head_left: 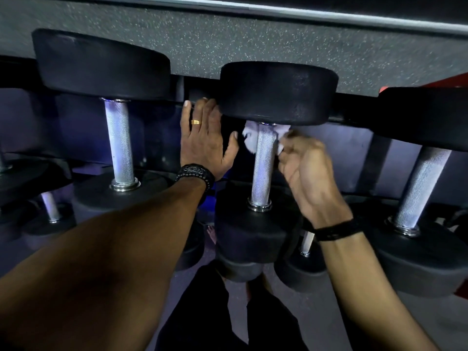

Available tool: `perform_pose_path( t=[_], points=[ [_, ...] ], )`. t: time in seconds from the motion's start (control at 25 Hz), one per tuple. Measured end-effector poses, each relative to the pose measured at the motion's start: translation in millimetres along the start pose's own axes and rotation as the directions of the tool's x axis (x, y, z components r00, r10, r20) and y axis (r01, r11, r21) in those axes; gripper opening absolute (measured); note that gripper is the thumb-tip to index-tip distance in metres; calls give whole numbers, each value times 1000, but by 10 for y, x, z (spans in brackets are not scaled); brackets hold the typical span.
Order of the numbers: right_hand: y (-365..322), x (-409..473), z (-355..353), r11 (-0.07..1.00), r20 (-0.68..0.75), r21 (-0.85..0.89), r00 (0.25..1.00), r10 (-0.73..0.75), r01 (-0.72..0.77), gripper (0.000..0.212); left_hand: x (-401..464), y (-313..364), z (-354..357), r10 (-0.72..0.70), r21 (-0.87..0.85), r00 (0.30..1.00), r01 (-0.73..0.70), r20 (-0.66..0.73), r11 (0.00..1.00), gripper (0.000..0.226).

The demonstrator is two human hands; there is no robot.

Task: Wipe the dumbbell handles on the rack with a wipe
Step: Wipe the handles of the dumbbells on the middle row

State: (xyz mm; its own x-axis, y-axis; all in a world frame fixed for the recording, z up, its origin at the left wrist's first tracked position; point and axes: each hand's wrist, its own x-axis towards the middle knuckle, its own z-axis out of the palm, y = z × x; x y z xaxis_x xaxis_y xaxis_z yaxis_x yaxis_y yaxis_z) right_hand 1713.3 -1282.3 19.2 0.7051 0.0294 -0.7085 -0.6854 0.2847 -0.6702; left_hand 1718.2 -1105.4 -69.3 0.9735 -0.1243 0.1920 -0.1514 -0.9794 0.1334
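- White wipe (249, 140) bunched round the top end of the middle dumbbell's knurled handle (263, 165), just under the far head (277, 92); sits a little past frame centre, toward 1 o'clock.
- Right hand (307, 171) at 3 o'clock of that handle, fingers curled tight, pinching the wipe's near side against the metal; wipe shows on both sides of the bar.
- Left hand (203, 140) at 9 o'clock of the handle, fingers straight and together, pressed flat by the edge of the far head; thumb spread toward the wipe, not gripping anything. Gold ring (195, 122) on one finger, black beaded bracelet (195, 173) on the wrist.
- Thin black band (336, 230) on the right wrist.
- Middle dumbbell's near head (253, 239) at 6 o'clock of the handle, resting on the rack.
- Left dumbbell (119, 140) at 9 o'clock, bigger, bare handle, untouched.
- Right dumbbell (420, 188) at 3 o'clock, handle tilted, bare.
- Smaller dumbbells on a lower tier (50, 209) at 8 o'clock, dim.
- Speckled grey floor (228, 39) at 12 o'clock, beyond the rack.
- Person's dark trousers (228, 312) at 6 o'clock.
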Motion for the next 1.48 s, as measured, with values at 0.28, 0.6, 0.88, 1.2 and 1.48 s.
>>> perform_pose_path(
  t=[0.28, 0.6, 0.88, 1.2, 1.48],
  points=[
    [-26, -54, 81, 993, 200, -110, 980, -11, 33, 11, -18, -34, 25, 9, -28, 1000, -9, -7, 1000, 60],
    [90, -73, 134, 904, 202, -401, 948, 248, -151, 29, -8, -18, 32, 19, -9, 999, -19, -33, 1000, 57],
    [135, 29, 47, 924, 153, -380, 982, 114, -48, 27, -7, -21, 18, 12, 9, 1000, -12, 6, 1000, 59],
    [18, 1, -133, 874, -86, -361, 922, -379, 325, 36, -9, -8, -2, 7, -1, 1000, -8, -18, 1000, 59],
    [410, -410, -320, 921, 15, -369, 991, -130, 126, 29, -7, -7, -4, 8, -22, 1000, -8, -23, 1000, 56]
  ],
)
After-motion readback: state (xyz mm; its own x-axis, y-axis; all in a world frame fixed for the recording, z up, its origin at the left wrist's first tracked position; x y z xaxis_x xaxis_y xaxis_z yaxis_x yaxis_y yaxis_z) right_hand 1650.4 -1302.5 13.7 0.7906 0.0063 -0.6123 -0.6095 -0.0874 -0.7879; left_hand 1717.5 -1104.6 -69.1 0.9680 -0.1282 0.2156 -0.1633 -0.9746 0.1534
